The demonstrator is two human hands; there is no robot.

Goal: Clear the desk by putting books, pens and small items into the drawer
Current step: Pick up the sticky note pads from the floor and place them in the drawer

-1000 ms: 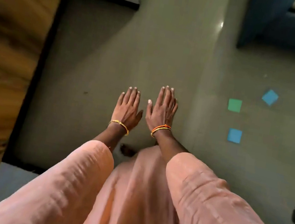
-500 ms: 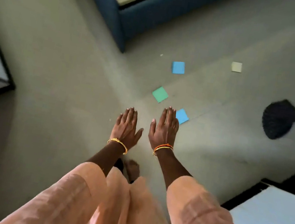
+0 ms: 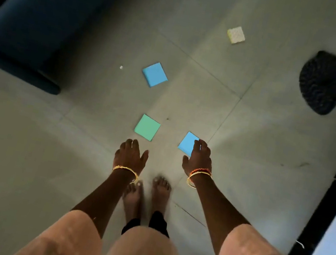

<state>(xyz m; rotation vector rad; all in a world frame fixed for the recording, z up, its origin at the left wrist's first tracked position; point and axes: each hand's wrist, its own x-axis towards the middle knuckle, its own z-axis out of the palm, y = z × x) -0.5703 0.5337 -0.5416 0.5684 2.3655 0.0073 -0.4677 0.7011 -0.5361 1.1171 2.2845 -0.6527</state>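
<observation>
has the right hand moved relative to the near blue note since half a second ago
Yes. The right hand has shifted rightward across the near blue note; its fingers now overlap the note's right edge.

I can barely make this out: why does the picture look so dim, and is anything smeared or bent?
Head view: dim room, brightest floor patch by the green pad; blue sofa and top-left corner motion-blurred; sleeves soft; tile lines slant and splay, wide-angle.

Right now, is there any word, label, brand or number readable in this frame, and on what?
None.
Far blue note pad, green note pad, near blue note pad: top faces blank.
Pale pad: speckled, too blurred to read.
Dark knitted item: no label visible.
</observation>
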